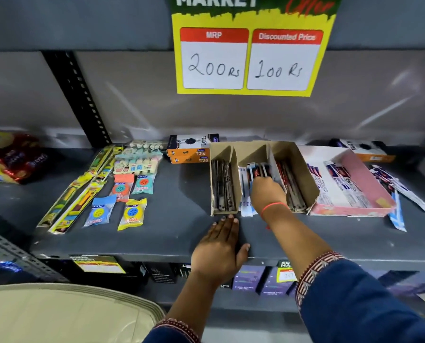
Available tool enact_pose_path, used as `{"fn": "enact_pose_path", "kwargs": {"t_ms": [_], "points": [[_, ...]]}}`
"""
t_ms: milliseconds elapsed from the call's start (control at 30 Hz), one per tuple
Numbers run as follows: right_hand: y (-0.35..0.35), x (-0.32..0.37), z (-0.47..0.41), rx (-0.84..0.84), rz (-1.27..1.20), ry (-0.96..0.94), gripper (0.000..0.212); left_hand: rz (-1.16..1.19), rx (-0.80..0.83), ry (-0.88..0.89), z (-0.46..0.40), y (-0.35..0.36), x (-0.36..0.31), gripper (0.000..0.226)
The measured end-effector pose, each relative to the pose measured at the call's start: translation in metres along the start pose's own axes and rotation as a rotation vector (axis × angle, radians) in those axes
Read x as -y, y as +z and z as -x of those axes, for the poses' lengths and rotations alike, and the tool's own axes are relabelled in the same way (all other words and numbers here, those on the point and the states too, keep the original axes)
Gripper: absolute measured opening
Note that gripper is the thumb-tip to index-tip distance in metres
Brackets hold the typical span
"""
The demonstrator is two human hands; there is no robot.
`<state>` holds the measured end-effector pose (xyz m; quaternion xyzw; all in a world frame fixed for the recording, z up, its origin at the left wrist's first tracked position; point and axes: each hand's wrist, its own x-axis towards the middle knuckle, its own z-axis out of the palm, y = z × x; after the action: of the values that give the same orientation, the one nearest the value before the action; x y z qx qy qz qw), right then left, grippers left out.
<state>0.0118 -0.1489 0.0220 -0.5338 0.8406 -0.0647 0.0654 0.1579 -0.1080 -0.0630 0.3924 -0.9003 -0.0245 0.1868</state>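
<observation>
A brown cardboard divider box point(256, 149) stands on a grey shop shelf point(177, 219); its three slots hold packed pens. My right hand point(267, 191) reaches into the middle slot and its fingers grip a bundle of blue-and-white pen packs point(253, 169). The left slot holds dark pen packs point(222, 186), the right slot red and black ones point(289, 179). My left hand point(219, 248) lies flat on the shelf with straight fingers, fingertips touching the front of the left slot.
Eraser and stationery packets point(122, 194) are spread on the shelf's left. Orange Trio boxes point(189, 152) sit behind. A pink tray of pen packs point(369, 191) stands right of the divider box. A yellow price sign point(251, 50) hangs above. A beige basket point(58, 315) is at bottom left.
</observation>
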Motion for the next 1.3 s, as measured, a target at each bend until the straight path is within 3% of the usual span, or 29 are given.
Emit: {"fn": "enact_pose_path", "kwargs": {"t_ms": [300, 433, 533, 667, 800, 933, 1000, 1100, 1300], "points": [[-0.019, -0.009, 0.026, -0.176, 0.051, -0.122, 0.028, 0.025, 0.075, -0.105, -0.003, 0.000, -0.020, 0.049], [-0.033, -0.031, 0.027, -0.249, -0.043, -0.136, 0.030, 0.040, 0.050, -0.045, -0.009, 0.008, -0.056, 0.045], [-0.039, -0.061, 0.026, -0.311, -0.075, -0.149, 0.034, 0.066, 0.129, 0.008, -0.023, 0.018, -0.082, 0.052], [-0.039, -0.120, 0.028, -0.479, -0.120, -0.094, 0.030, 0.073, 0.165, 0.100, -0.041, 0.034, -0.114, 0.051], [-0.038, -0.186, 0.028, -0.551, -0.179, 0.082, 0.035, 0.090, 0.161, 0.163, -0.054, 0.043, -0.147, 0.051], [-0.034, -0.249, 0.028, -0.515, -0.334, 0.369, 0.033, 0.056, 0.233, 0.218, -0.071, 0.055, -0.178, 0.054], [-0.028, -0.274, 0.024, -0.396, -0.332, 0.463, 0.033, 0.046, 0.269, 0.249, -0.080, 0.058, -0.191, 0.056], [-0.023, -0.297, 0.015, -0.173, -0.345, 0.531, 0.040, 0.035, 0.296, 0.266, -0.089, 0.064, -0.196, 0.057], [-0.031, -0.321, -0.004, -0.070, -0.501, 0.532, 0.035, 0.019, 0.280, 0.241, -0.089, 0.071, -0.194, 0.058]]}}
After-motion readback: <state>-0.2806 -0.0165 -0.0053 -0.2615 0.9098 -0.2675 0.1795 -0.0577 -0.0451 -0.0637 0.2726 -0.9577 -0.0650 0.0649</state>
